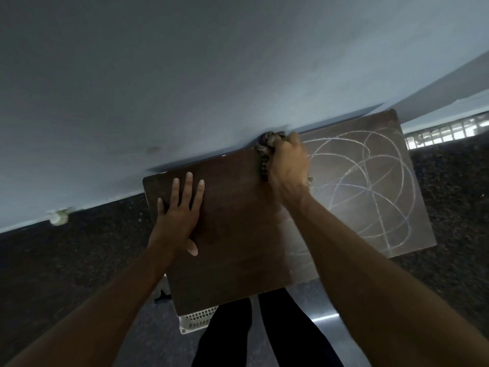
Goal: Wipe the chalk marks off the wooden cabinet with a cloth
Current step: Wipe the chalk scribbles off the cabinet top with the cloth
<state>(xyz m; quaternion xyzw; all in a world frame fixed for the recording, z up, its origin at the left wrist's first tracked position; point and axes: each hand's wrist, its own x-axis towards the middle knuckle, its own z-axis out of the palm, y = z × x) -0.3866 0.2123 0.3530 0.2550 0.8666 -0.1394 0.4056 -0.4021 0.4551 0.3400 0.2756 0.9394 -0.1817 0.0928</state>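
Observation:
The dark wooden cabinet [238,234] stands against a pale wall, seen from above. White looping chalk marks [370,186] cover the right half of its top; the left half is plain dark wood. My right hand [288,165] is closed on a bunched, patterned cloth [264,149] and presses it on the top near the back edge, at the left border of the chalk. My left hand [180,210] lies flat on the left part of the top, fingers spread, holding nothing.
The pale wall [185,75] runs right behind the cabinet. A white slatted basket [195,320] pokes out beneath the cabinet's front edge. The dark speckled floor [79,260] surrounds it. My dark trouser legs [264,335] stand at the front.

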